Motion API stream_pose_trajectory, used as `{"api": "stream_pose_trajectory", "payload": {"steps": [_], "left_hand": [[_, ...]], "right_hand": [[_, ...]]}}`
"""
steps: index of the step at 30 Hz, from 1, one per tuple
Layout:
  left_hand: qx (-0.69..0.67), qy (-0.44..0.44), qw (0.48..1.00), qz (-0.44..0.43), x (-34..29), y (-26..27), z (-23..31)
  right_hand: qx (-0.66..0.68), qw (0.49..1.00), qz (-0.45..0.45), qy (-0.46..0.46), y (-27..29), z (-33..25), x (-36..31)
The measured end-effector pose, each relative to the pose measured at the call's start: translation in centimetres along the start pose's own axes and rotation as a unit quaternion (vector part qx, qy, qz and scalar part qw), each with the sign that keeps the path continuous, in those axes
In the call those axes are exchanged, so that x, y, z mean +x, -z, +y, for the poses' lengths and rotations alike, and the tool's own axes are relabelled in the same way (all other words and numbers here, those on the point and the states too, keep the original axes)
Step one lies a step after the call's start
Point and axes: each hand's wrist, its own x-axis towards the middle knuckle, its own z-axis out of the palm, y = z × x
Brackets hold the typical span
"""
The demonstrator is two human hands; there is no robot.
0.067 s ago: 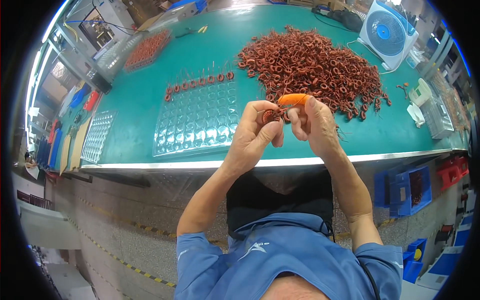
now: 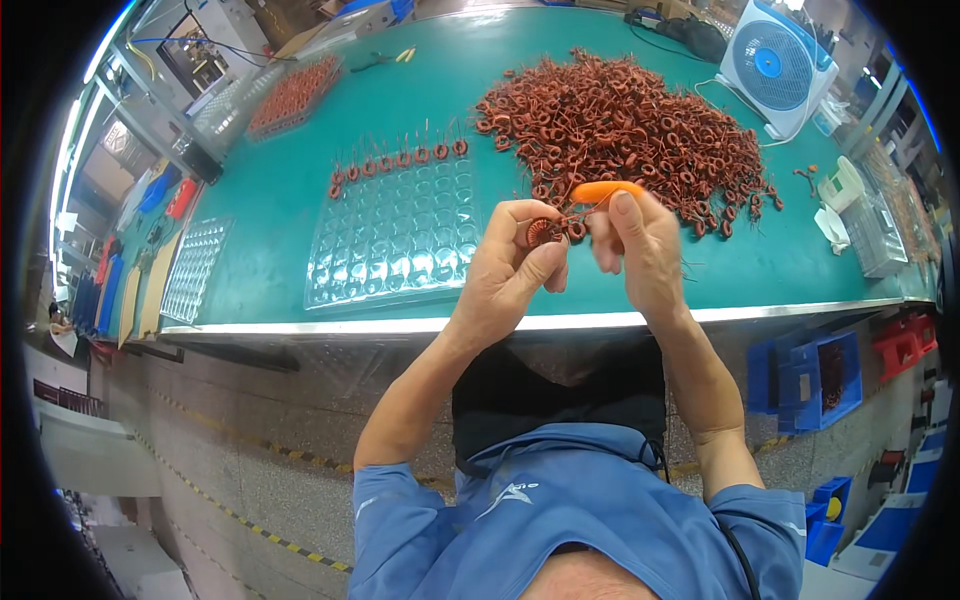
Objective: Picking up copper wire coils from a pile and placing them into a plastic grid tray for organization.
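The left grip [image 2: 502, 264] pinched 1 copper-wound coil [image 2: 541, 233] between thumb and fingers, at its 2 o'clock side. The right grip [image 2: 648, 250] grasped 1 orange handle [image 2: 606, 190]. On the surface [image 2: 430, 90], 1 clear tray [image 2: 392, 240] at 9 o'clock carried about 9 wired rings [image 2: 404, 158]; 1 heap [image 2: 620, 140] lay towards 12. The left forearm angled towards 1 o'clock, the right towards 11.

- I count two bare hands [image 2: 510, 270]
- One orange handle [image 2: 603, 190]
- One held coil [image 2: 541, 233]
- Eight or nine racked coils [image 2: 404, 159]; can't resolve the leftmost from here
- One heap [image 2: 630, 130], too many pieces for me to count
- One fan [image 2: 768, 62]
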Motion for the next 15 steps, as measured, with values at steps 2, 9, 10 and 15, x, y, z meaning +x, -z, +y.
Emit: {"api": "stream_pose_trajectory", "payload": {"steps": [2, 9, 10, 15], "left_hand": [[0.014, -0.001, 1.0, 0.005, -0.2, -0.1, 0.0], [0.287, -0.039, 0.956, 0.044, 0.0, -0.6, 1.2], [0.289, -0.043, 0.955, 0.043, 0.1, -0.7, 1.4], [0.392, -0.08, 0.916, 0.029, 0.3, -0.3, 2.0]], "right_hand": [[-0.115, 0.988, 0.083, 0.068, 0.1, -0.4, -1.0], [-0.086, 0.996, -0.014, -0.025, -0.7, -0.9, -1.9], [-0.086, 0.996, -0.013, -0.025, -0.7, -1.1, -1.8], [0.048, 0.991, -0.035, -0.12, -0.7, -1.4, -0.8]]}}
